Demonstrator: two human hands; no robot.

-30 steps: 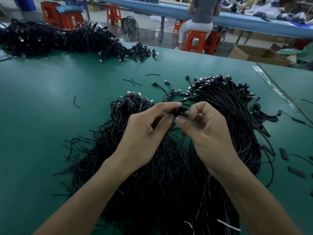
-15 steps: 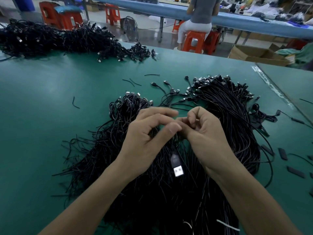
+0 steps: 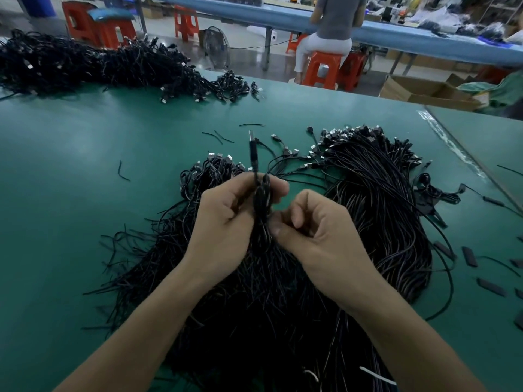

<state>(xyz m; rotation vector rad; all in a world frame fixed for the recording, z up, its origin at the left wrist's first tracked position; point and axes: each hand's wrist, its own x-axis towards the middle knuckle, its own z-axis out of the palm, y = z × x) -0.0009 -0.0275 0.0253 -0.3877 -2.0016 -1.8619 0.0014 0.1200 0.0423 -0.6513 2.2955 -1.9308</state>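
My left hand point(image 3: 226, 227) grips a black USB cable point(image 3: 254, 154) just below its plug, which sticks straight up above my fingers. Beside it my right hand point(image 3: 319, 239) has its fingers curled and pinches the same cable lower down. Both hands hover over a big heap of black cables point(image 3: 368, 193) spread across the green table point(image 3: 70, 193). A smaller bundle of cables point(image 3: 209, 171) with metal plugs lies just left of my left hand. What my right fingertips hold is partly hidden by the cable strands.
Another long pile of black cables point(image 3: 85, 66) lies at the far left. Small black sleeves point(image 3: 469, 256) and short wire scraps point(image 3: 123, 171) are scattered on the table. A person point(image 3: 334, 29) sits on an orange stool point(image 3: 322, 69) behind; cardboard boxes point(image 3: 424, 89) stand at the right.
The USB plug that hung below my hands half a second ago now points up above my left hand. My right hand has dropped slightly and curled tighter.
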